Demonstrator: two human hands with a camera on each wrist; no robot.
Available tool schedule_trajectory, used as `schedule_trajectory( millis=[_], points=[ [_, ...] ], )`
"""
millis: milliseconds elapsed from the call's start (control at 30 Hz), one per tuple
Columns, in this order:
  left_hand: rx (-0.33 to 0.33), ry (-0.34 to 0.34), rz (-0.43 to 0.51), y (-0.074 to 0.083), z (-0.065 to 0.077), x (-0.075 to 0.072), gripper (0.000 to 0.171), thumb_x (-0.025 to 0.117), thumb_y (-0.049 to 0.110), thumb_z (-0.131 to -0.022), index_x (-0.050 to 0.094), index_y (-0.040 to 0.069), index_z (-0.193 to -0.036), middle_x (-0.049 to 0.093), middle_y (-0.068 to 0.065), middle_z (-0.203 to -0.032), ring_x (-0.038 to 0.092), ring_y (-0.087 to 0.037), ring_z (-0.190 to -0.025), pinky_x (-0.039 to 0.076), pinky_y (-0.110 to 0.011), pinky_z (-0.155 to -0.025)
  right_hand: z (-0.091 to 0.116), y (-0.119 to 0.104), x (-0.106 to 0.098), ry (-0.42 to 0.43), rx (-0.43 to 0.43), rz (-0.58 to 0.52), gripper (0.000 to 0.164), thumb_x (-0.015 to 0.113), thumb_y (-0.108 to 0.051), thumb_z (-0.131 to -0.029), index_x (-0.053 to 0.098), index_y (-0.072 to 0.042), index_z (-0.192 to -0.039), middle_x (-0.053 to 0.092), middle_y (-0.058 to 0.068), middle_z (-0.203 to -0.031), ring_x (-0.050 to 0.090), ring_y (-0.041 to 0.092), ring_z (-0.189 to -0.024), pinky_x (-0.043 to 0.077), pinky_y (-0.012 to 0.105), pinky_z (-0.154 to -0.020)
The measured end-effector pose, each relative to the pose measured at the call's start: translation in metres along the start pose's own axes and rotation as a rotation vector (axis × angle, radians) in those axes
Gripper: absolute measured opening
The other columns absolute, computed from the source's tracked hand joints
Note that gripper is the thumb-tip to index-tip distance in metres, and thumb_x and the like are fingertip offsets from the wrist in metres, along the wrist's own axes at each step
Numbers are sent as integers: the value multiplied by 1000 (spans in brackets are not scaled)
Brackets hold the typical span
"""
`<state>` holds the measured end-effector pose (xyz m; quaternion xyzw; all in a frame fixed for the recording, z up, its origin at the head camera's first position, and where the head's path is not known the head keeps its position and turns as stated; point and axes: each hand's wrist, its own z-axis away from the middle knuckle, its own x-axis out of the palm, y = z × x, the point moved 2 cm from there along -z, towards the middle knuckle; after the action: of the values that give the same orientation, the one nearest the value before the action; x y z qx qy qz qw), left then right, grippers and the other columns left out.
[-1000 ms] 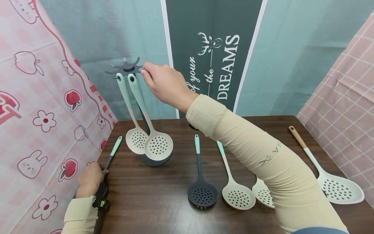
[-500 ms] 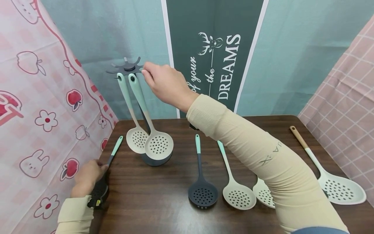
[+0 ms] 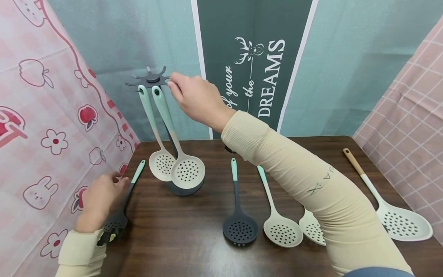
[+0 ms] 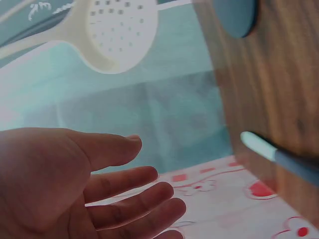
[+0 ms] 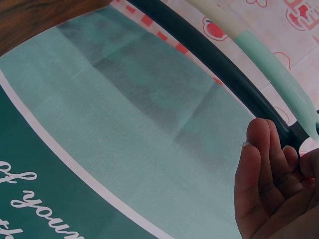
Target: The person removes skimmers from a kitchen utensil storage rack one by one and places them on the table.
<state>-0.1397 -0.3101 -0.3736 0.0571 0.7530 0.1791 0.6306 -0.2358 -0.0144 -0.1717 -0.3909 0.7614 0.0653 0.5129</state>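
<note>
A dark grey utensil rack (image 3: pixel 153 79) with a ring of hooks stands at the back left. My right hand (image 3: pixel 199 98) pinches one of its hooks between thumb and finger. Two white skimmers with mint handles hang from it, one skimmer (image 3: pixel 188 172) in front and another skimmer (image 3: pixel 161 165) behind. At the table's left edge lies a dark skimmer (image 3: pixel 115 222) with a mint handle end. Over that one hovers my left hand (image 3: pixel 100 198), holding nothing; in the left wrist view its fingers are spread and relaxed, with the skimmer's handle (image 4: pixel 259 145) apart from them.
A dark skimmer (image 3: pixel 240 228) and a white skimmer (image 3: pixel 283 231) lie mid-table. Another white skimmer (image 3: pixel 312 227) is partly hidden by my right sleeve (image 3: pixel 297 177). A larger white skimmer (image 3: pixel 401 224) with a wooden handle lies at right. Patterned curtains (image 3: pixel 34 154) border the table.
My left hand has let go of the dark skimmer at the left edge and lifted up off it. My right hand and the rack have stayed in place.
</note>
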Motion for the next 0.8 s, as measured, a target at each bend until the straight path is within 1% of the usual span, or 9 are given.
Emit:
schedule_trajectory(
  millis=[100, 167, 333, 433, 500, 567, 667, 733, 800],
  points=[
    [27, 39, 3, 8, 0, -9, 35, 66, 27, -98, 69, -2, -117, 69, -30, -105, 65, -50, -88, 46, -56, -61, 0, 0, -1, 1, 2, -1, 31, 34, -31, -112, 53, -14, -94, 46, 0, -69, 46, 16, -60, 32, 27, -55],
    [60, 77, 13, 13, 0, -14, 34, 68, 25, -97, 69, -3, -117, 70, -29, -102, 66, -48, -86, 48, -56, -62, 0, 1, -1, 2, 5, 1, 31, 34, -31, -112, 53, -14, -93, 46, 0, -69, 46, 16, -60, 32, 27, -55],
    [130, 152, 53, 24, 1, -23, 29, 69, 22, -96, 70, 0, -114, 72, -25, -98, 68, -44, -84, 50, -55, -64, -1, 1, -1, -7, 15, 5, 31, 34, -32, -112, 52, -14, -94, 48, -1, -71, 49, 15, -62, 34, 28, -55],
    [151, 165, 73, 31, 0, -27, 28, 69, 21, -96, 70, 1, -115, 73, -23, -99, 69, -42, -88, 50, -55, -66, -2, 0, -1, -14, 24, 5, 31, 34, -32, -112, 52, -14, -94, 50, -1, -72, 50, 15, -63, 35, 29, -56],
    [169, 175, 82, 37, -1, -30, 30, 70, 21, -96, 70, -1, -116, 72, -24, -100, 68, -43, -90, 50, -57, -70, -2, 0, 0, -13, 23, 1, 31, 34, -32, -112, 52, -14, -94, 50, -1, -72, 50, 15, -63, 35, 29, -56],
    [186, 193, 86, 43, -1, -32, 32, 69, 20, -96, 68, -3, -118, 71, -27, -103, 67, -45, -94, 50, -59, -74, -1, 0, 0, -10, 21, -5, 31, 34, -32, -112, 52, -14, -93, 49, -1, -71, 49, 15, -63, 34, 28, -55],
    [216, 241, 106, 52, -2, -35, 35, 70, 22, -97, 67, -4, -121, 69, -30, -109, 64, -48, -99, 49, -63, -80, -1, 0, 0, -7, 17, -11, 31, 34, -32, -112, 52, -14, -93, 48, -1, -71, 48, 15, -62, 33, 28, -55],
    [232, 271, 141, 60, -3, -37, 37, 70, 23, -97, 67, -3, -123, 68, -29, -114, 63, -47, -103, 48, -63, -85, 0, 0, 0, -6, 16, -14, 31, 34, -31, -112, 51, -14, -93, 48, 0, -70, 48, 15, -61, 33, 28, -54],
    [240, 283, 194, 68, -3, -38, 38, 69, 25, -97, 66, 0, -126, 67, -26, -118, 62, -45, -105, 48, -62, -87, 0, 0, 1, -5, 16, -15, 31, 34, -31, -112, 51, -14, -92, 48, 0, -70, 48, 16, -61, 33, 28, -54]
  ],
)
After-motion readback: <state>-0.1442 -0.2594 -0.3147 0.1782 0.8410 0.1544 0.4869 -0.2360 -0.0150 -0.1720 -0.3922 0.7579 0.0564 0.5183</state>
